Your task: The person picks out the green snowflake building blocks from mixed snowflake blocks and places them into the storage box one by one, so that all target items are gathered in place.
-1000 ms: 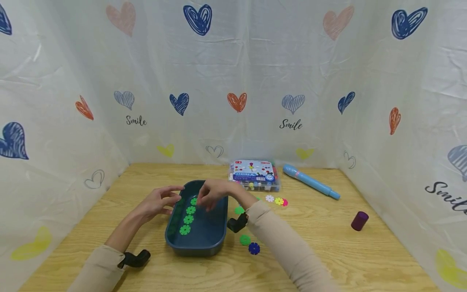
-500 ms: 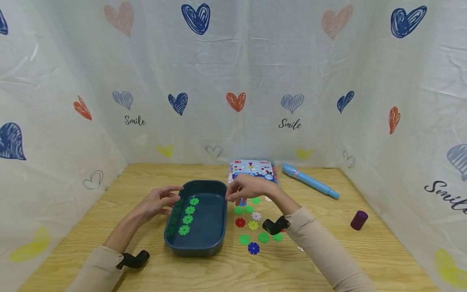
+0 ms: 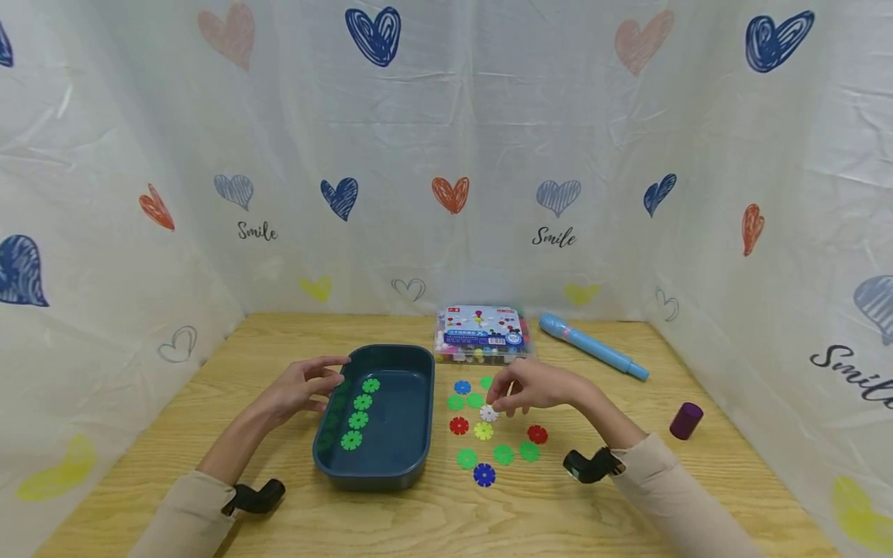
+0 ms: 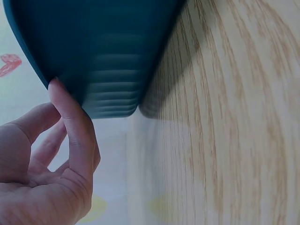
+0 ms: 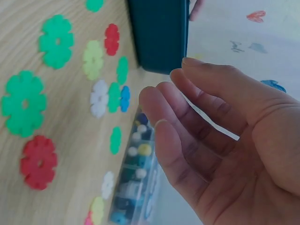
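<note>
My left hand (image 3: 301, 394) stays at the left rim of a dark blue-green plastic tub (image 3: 401, 434), a fingertip touching the rim in the left wrist view. Inside the tub, several green snowflake discs (image 3: 358, 420) lie in a row along the left side. To the right, my right hand (image 3: 544, 385) hovers over loose snowflake discs, its fingers relaxed with nothing between them in the right wrist view. Its fingertips are right by a white snowflake disc (image 3: 489, 414). Around that lie a yellow disc (image 3: 484, 431), two red ones, two blue ones and several green ones (image 3: 503, 454).
Behind the discs sits a clear plastic box (image 3: 483, 333) of coloured beads with a printed label. A light blue wand-like tube (image 3: 593, 346) lies at the back right, and a purple cylinder (image 3: 687, 421) near the right edge. Heart-printed curtains surround the wooden table (image 3: 614, 496).
My right hand has moved out of the tub and rightwards to the loose discs. The left hand keeps its place at the rim, and the row of green discs looks unchanged.
</note>
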`<move>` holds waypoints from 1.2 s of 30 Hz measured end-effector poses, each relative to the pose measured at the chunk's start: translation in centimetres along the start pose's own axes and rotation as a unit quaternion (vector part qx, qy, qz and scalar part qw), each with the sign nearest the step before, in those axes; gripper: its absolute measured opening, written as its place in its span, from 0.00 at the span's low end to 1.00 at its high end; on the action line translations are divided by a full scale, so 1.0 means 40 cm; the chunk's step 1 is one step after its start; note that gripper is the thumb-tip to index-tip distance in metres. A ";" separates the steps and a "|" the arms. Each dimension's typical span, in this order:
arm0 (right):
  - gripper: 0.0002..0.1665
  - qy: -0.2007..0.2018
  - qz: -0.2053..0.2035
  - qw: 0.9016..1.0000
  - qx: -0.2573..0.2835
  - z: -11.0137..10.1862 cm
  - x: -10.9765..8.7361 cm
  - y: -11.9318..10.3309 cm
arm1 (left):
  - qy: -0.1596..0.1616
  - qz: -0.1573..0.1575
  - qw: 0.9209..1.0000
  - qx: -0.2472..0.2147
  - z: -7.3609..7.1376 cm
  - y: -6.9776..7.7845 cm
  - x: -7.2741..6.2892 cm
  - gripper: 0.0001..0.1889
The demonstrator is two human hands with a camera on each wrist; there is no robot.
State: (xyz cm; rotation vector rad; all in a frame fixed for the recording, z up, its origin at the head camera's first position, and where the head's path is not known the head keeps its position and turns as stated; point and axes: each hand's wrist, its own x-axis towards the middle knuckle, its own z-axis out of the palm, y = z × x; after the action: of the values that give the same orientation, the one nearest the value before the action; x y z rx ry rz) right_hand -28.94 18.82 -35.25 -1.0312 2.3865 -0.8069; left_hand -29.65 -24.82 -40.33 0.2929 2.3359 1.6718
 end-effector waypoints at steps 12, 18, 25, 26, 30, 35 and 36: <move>0.12 0.002 -0.023 1.000 -0.003 0.042 -0.087 0.070 | -0.001 0.000 1.000 -0.004 0.000 0.002 0.001 0.31; 0.13 -0.003 -0.008 1.000 0.001 0.051 -0.111 0.091 | 0.000 -0.002 1.000 -0.003 0.000 0.003 0.000 0.32; 0.12 0.000 -0.011 1.000 0.000 0.069 -0.119 0.114 | 0.003 -0.009 1.000 -0.004 0.002 0.001 0.000 0.31; 0.12 -0.001 -0.013 1.000 0.002 0.071 -0.120 0.115 | 0.004 -0.010 1.000 -0.003 0.002 0.002 0.000 0.31; 0.12 -0.006 -0.019 1.000 0.007 0.077 -0.121 0.120 | 0.005 -0.011 1.000 -0.001 0.003 0.002 0.001 0.31; 0.13 -0.008 -0.013 1.000 0.007 0.081 -0.121 0.125 | 0.004 -0.008 1.000 -0.003 0.003 0.003 -0.001 0.31; 0.13 -0.007 -0.011 1.000 0.007 0.082 -0.121 0.126 | 0.004 -0.008 1.000 -0.004 0.003 0.003 -0.002 0.31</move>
State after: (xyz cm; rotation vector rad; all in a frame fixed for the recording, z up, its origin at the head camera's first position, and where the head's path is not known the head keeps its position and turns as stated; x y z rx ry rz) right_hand -26.58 24.15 -40.29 -1.0570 2.3586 -0.8194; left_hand -29.55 -24.70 -40.26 0.2652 2.3306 1.6787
